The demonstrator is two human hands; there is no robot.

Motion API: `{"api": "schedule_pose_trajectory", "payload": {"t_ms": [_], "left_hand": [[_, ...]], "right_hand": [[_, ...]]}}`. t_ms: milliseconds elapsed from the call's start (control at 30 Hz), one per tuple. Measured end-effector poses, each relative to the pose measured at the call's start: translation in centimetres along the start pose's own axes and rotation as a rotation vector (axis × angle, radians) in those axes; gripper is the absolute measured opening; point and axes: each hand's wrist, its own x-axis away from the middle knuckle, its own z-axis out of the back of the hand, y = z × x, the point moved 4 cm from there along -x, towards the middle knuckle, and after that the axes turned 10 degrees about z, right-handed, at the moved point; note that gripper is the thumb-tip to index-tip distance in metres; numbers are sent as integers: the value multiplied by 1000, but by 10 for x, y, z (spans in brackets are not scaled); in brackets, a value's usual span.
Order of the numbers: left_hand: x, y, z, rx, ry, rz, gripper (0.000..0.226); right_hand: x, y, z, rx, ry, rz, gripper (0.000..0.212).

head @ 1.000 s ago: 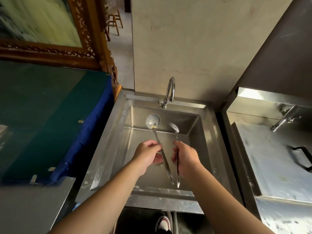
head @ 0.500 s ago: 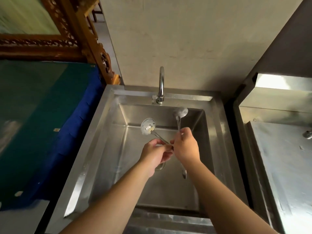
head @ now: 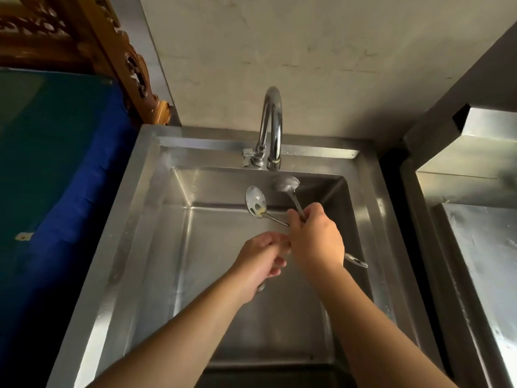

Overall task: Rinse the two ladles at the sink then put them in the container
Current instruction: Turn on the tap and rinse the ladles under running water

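Right hand (head: 316, 242): fingers closed on both ladles (head: 285, 184) (bowls below tap (head: 270, 127)) | left hand (head: 261, 257): fingers loosely curled, empty | over sink (head: 134, 219)

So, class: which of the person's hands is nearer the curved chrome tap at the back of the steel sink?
Right. The right hand grips both ladle handles, just below the curved chrome tap; the left hand sits lower, further from it.

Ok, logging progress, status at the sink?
Right hand grips both steel ladles over steel sink. Left hand empty. Chrome tap dry.
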Motion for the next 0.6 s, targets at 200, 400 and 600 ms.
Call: {"api": "schedule_pose_trajectory", "payload": {"t_ms": [200, 400, 600], "left_hand": [[-46, 17, 67, -582, 37, -173, 9], [-94, 114, 110, -918, 486, -494, 20], [-119, 181, 90, -1207, 545, -714, 59]], "right_hand": [[-20, 9, -8, 77, 55, 1, 49], [-32, 17, -16, 36, 109, -44, 59], [-36, 18, -10, 37, 147, -4, 61]]}}
